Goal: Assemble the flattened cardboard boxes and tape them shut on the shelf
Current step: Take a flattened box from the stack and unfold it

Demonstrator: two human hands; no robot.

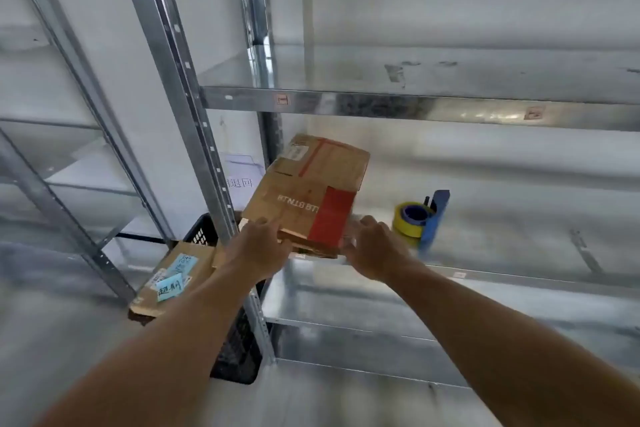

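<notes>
I see the flattened cardboard box (308, 191) near the middle of my view, lying askew, its far end pointing toward one o'clock and its near edge just over the front lip of the middle shelf (519, 274). It carries a red patch at its near right and upside-down white lettering across the brown face. Motion blur keeps me from telling whether its underside touches the shelf. My left hand (258, 246) grips the box's near left corner at seven o'clock, fingers laid over the top face. My right hand (375, 248) clamps the near right corner at five o'clock, fingers curled round the edge by the red patch. At three o'clock from the box, well apart from it, a blue tape dispenser (434, 218) with a yellow tape roll (408, 220) stands on the same shelf, just beside my right hand. At seven o'clock from the box, lower down, a black crate (239, 350) sits by the metal upright (194, 121), and a second flattened carton (166, 282) with blue labels leans out of it toward the left. A white paper sign (240, 180) hangs on the wall at nine o'clock from the box.
</notes>
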